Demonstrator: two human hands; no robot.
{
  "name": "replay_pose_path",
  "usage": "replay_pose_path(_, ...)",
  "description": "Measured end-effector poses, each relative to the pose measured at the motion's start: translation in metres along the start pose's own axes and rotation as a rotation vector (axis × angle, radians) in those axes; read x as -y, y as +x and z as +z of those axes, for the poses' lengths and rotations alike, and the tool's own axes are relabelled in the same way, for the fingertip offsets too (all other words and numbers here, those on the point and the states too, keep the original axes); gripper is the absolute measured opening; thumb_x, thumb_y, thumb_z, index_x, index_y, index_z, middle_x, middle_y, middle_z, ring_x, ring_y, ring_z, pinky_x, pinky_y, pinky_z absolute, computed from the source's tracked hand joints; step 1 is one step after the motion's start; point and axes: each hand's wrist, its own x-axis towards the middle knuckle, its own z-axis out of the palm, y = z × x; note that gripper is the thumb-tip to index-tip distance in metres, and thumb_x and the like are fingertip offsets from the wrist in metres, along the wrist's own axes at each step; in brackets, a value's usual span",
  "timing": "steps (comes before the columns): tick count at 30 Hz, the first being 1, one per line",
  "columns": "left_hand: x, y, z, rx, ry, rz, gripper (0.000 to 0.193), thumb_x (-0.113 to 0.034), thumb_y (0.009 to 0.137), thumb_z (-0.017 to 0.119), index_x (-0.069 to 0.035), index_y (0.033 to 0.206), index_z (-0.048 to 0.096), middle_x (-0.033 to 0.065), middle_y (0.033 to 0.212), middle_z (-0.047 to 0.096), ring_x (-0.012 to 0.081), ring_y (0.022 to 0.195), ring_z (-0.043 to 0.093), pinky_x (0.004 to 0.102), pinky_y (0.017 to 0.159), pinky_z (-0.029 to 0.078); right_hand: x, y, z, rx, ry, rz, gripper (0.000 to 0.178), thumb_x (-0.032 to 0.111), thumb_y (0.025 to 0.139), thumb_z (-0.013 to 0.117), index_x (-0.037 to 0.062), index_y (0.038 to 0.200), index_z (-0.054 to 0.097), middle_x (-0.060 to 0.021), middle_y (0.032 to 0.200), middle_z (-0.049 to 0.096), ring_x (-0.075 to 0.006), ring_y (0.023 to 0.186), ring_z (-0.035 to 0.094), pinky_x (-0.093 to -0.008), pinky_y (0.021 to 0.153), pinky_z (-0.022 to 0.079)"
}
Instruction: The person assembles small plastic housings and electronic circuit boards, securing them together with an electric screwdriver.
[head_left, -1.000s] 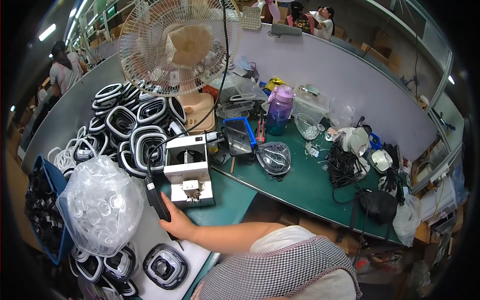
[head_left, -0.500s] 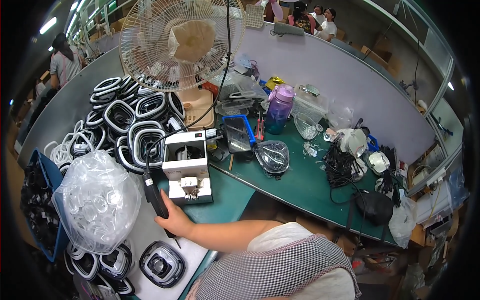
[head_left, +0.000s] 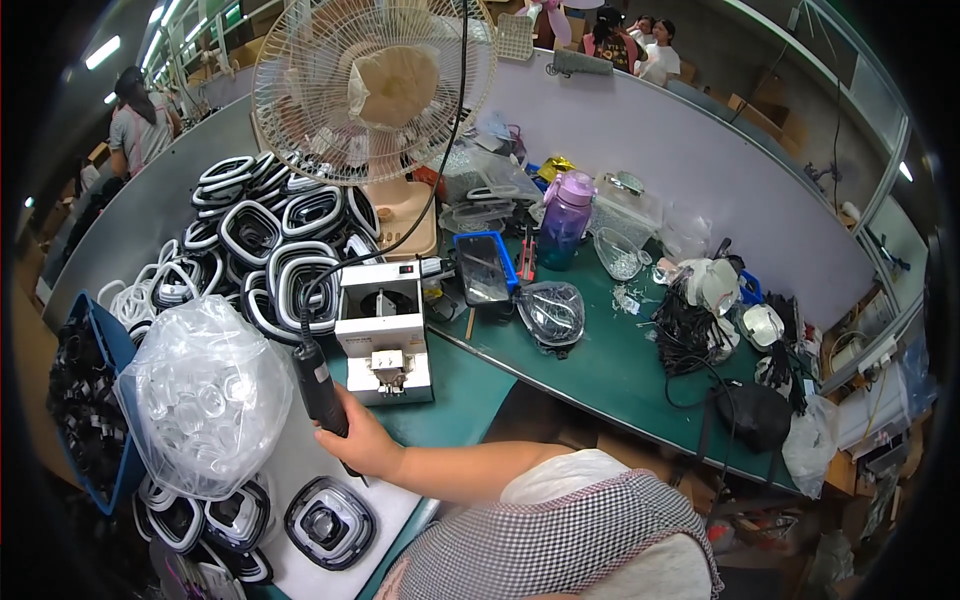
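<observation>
A hand (head_left: 362, 443) is clamped around a black electric screwdriver (head_left: 320, 385). Just right of it sits a white machine (head_left: 383, 330); left, a clear bag (head_left: 205, 395) of plastic parts.

Low in the frame, left of centre, I see my hand (head_left: 365, 445) wrapped around the black cylindrical electric screwdriver (head_left: 320, 385), whose cable climbs up past the round white desk fan (head_left: 375, 85) at the top. Just right of the tool stands the small white box-shaped machine (head_left: 382, 330) on the green table (head_left: 600, 370), and left of it bulges a clear plastic bag of transparent round parts (head_left: 205, 395). A black-and-white rounded-square housing (head_left: 328, 522) lies on the white sheet below my hand; I cannot see my other hand.
</observation>
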Motion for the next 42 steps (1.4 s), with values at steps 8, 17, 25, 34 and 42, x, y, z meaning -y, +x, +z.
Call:
replay_pose_path(8, -0.024, -0.028, 0.021, 0.201, -0.141, -0.262, 0.076, -0.046, 0.092, 0.056, 0.006, 0.143, 0.033, 0.0240, 0.145, 0.039, 0.0362, 0.132, 0.040, 0.0462, 0.111, 0.034, 0.061, 0.000, -0.001, -0.005, 0.044, -0.043, 0.046, 0.007, 0.084, 0.073, 0.0052, 0.122, 0.047, 0.0021, 0.086, 0.054, -0.0067, 0.075, 0.052, -0.0239, 0.069, 0.046)
replay_pose_path(17, -0.032, -0.056, 0.044, 0.420, -0.278, -0.581, 0.072, -0.042, 0.095, 0.051, 0.006, 0.145, 0.030, 0.0238, 0.148, 0.036, 0.0357, 0.137, 0.036, 0.0460, 0.115, 0.030, 0.076, 0.019, -0.030, 0.020, 0.342, -0.132, 0.057, 0.017, 0.082, 0.081, 0.0035, 0.123, 0.044, -0.0026, 0.085, 0.057, -0.0125, 0.075, 0.058, -0.0282, 0.070, 0.049)
replay_pose_path(25, 0.012, -0.072, 0.022, 0.977, 0.013, 0.172, 0.065, -0.034, 0.101, 0.041, 0.003, 0.150, 0.020, 0.0237, 0.152, 0.031, 0.0353, 0.139, 0.034, 0.0454, 0.119, 0.026, 0.098, 0.032, -0.052, -0.042, 0.465, -0.346, 0.076, 0.042, 0.073, 0.085, 0.0044, 0.124, 0.044, -0.0058, 0.085, 0.058, -0.0151, 0.071, 0.060, -0.0286, 0.065, 0.050)
replay_pose_path(34, 0.101, -0.064, -0.004, 0.819, -0.324, 0.298, 0.122, -0.079, 0.069, 0.062, 0.003, 0.149, 0.020, 0.0306, 0.145, 0.040, 0.0423, 0.132, 0.044, 0.0492, 0.108, 0.035, 0.107, 0.037, -0.055, -0.183, 0.312, -0.467, 0.081, 0.074, 0.075, 0.065, 0.0067, 0.117, 0.048, -0.0066, 0.069, 0.054, -0.0174, 0.057, 0.058, -0.0320, 0.054, 0.050)
replay_pose_path(42, 0.002, -0.108, 0.037, 0.842, -0.382, 0.290, 0.128, -0.077, 0.054, 0.077, -0.009, 0.150, 0.028, 0.0327, 0.151, 0.026, 0.0479, 0.140, 0.030, 0.0572, 0.113, 0.023, 0.114, 0.042, -0.081, -0.188, 0.299, -0.507, 0.082, 0.089, 0.061, 0.060, 0.0163, 0.100, 0.065, -0.0014, 0.068, 0.054, -0.0163, 0.056, 0.054, -0.0285, 0.053, 0.047)
